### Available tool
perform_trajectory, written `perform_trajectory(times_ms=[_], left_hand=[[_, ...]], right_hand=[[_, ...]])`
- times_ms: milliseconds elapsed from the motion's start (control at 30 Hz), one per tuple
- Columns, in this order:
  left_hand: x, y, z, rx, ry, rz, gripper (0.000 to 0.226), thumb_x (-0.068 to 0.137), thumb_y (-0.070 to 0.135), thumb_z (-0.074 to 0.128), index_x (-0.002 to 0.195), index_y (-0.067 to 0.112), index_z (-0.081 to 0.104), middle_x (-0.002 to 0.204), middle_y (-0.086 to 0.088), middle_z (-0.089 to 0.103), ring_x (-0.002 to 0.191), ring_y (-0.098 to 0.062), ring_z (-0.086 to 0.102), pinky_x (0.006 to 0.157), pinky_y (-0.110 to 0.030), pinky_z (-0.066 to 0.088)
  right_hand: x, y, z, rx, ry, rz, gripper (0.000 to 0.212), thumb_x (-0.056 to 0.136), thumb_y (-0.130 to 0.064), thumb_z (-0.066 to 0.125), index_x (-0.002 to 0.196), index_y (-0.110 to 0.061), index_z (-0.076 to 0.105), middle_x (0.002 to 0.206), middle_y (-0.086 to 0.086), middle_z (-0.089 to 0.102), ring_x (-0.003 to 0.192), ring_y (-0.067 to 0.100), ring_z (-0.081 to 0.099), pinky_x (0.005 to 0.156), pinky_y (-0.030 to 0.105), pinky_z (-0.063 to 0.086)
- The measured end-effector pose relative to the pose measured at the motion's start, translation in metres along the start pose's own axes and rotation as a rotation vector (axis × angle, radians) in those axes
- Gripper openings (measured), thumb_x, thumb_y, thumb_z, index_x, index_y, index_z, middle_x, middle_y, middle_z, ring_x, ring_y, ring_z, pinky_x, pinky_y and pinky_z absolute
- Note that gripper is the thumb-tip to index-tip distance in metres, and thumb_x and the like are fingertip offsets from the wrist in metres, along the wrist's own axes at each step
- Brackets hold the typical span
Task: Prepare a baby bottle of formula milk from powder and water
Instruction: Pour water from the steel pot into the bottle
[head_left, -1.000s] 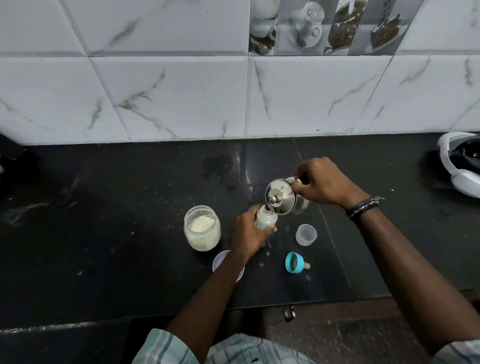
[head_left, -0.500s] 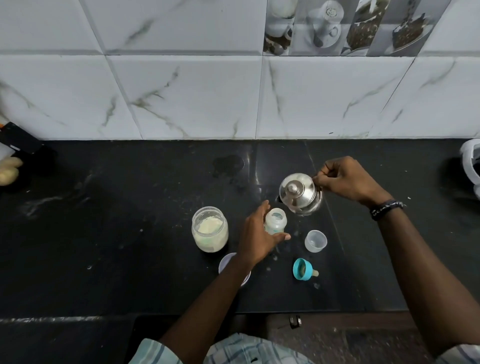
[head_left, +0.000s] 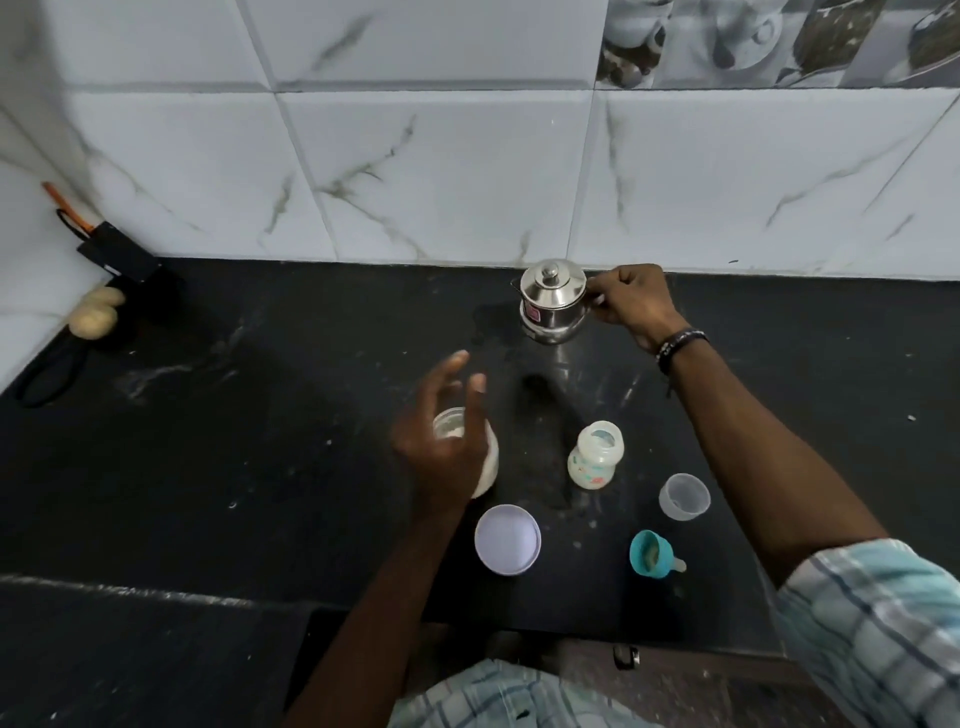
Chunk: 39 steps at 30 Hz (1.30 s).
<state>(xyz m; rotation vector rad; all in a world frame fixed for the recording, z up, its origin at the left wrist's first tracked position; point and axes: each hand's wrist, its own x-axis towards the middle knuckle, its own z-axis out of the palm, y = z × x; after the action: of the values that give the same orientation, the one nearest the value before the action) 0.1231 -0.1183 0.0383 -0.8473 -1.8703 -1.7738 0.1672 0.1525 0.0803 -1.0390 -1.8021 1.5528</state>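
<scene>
The open baby bottle stands upright on the black counter with whitish liquid inside and no hand on it. My right hand grips the handle of a small lidded steel kettle that sits on the counter near the back wall. My left hand hovers with fingers apart over the glass jar of white powder, hiding most of it. The jar's white lid lies in front. A teal teat ring and a clear cap lie to the bottle's right.
A tiled wall closes the back of the counter. At far left a black box with a cord and a pale potato-like lump sit by the corner. The counter's front edge runs just in front of the lid and teat ring.
My right hand carried the kettle away from the bottle mouth to the back of the counter. My left hand let go of the bottle and moved left over the powder jar.
</scene>
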Motion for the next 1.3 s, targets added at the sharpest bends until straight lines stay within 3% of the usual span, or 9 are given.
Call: perform_trajectory(times_ms=[67,167,267,367,467,567,833,1000,1300], left_hand=[[0.008,-0.024,-0.014,0.028,0.097,-0.067,0.017,0.094,0.017,0.066,0.103,0.004,0.072,0.097,-0.005,0.074,0.087,-0.014,0.071,0.079,-0.030,0.055],[0.005,-0.066,-0.035,0.094,0.174,-0.226,0.018,0.094,0.019,0.064,0.097,0.003,0.072,0.086,-0.006,0.072,0.077,-0.018,0.070,0.071,-0.036,0.057],[-0.019,-0.102,-0.051,0.130,0.124,-0.405,0.024,0.095,0.030,0.059,0.090,0.010,0.070,0.074,-0.004,0.068,0.064,-0.029,0.066,0.062,-0.047,0.055],[-0.038,-0.121,-0.058,0.174,0.028,-0.538,0.025,0.095,0.040,0.055,0.079,0.024,0.066,0.067,-0.003,0.066,0.060,-0.030,0.065,0.060,-0.051,0.054],[-0.039,-0.132,-0.056,0.283,-0.077,-0.495,0.033,0.095,0.048,0.050,0.079,0.023,0.065,0.063,0.001,0.063,0.058,-0.022,0.062,0.058,-0.044,0.053],[-0.036,-0.138,-0.053,0.353,-0.130,-0.486,0.036,0.095,0.051,0.048,0.083,0.022,0.067,0.065,0.005,0.063,0.062,-0.015,0.062,0.062,-0.038,0.054],[-0.036,-0.146,-0.051,0.398,-0.141,-0.401,0.027,0.096,0.044,0.052,0.080,0.024,0.062,0.060,0.008,0.058,0.056,-0.010,0.057,0.056,-0.033,0.050],[-0.035,-0.142,-0.050,0.411,-0.163,-0.381,0.025,0.096,0.038,0.054,0.080,0.022,0.065,0.062,0.006,0.061,0.057,-0.013,0.059,0.057,-0.034,0.050],[-0.032,-0.134,-0.050,0.420,-0.173,-0.398,0.025,0.095,0.036,0.055,0.081,0.018,0.067,0.063,0.004,0.062,0.058,-0.016,0.059,0.059,-0.034,0.051]], right_hand=[[0.010,0.004,0.015,0.031,0.000,0.032,0.012,0.081,-0.004,0.071,0.090,0.001,0.064,0.079,0.022,0.053,0.073,0.027,0.054,0.069,0.037,0.049],[0.021,0.011,0.034,0.061,0.003,0.072,0.012,0.081,-0.001,0.070,0.092,0.001,0.064,0.080,0.022,0.050,0.068,0.024,0.049,0.058,0.032,0.042],[0.032,0.018,0.049,0.111,0.019,0.107,0.009,0.081,0.002,0.068,0.084,0.001,0.060,0.080,0.022,0.044,0.072,0.027,0.043,0.056,0.033,0.036],[0.043,0.024,0.061,0.146,0.029,0.156,0.021,0.081,0.004,0.067,0.067,-0.003,0.054,0.082,0.021,0.042,0.077,0.029,0.042,0.069,0.039,0.037],[0.052,0.031,0.070,0.133,0.028,0.173,0.031,0.081,0.002,0.068,0.058,-0.008,0.050,0.078,0.019,0.046,0.068,0.025,0.044,0.059,0.035,0.035],[0.058,0.038,0.076,0.131,0.024,0.181,0.023,0.081,0.001,0.068,0.064,-0.005,0.054,0.078,0.020,0.049,0.064,0.023,0.046,0.053,0.031,0.034],[0.066,0.057,0.079,0.126,0.011,0.185,0.034,0.082,0.000,0.069,0.056,-0.009,0.049,0.077,0.020,0.048,0.063,0.023,0.048,0.055,0.032,0.036],[0.068,0.063,0.079,0.161,0.031,0.206,0.035,0.082,-0.001,0.070,0.055,-0.008,0.050,0.080,0.022,0.051,0.077,0.031,0.049,0.074,0.041,0.040],[0.066,0.061,0.071,-0.067,0.015,0.123,0.038,0.090,-0.017,0.068,0.057,-0.008,0.053,0.066,0.010,0.047,0.066,0.021,0.043,0.067,0.035,0.041]])
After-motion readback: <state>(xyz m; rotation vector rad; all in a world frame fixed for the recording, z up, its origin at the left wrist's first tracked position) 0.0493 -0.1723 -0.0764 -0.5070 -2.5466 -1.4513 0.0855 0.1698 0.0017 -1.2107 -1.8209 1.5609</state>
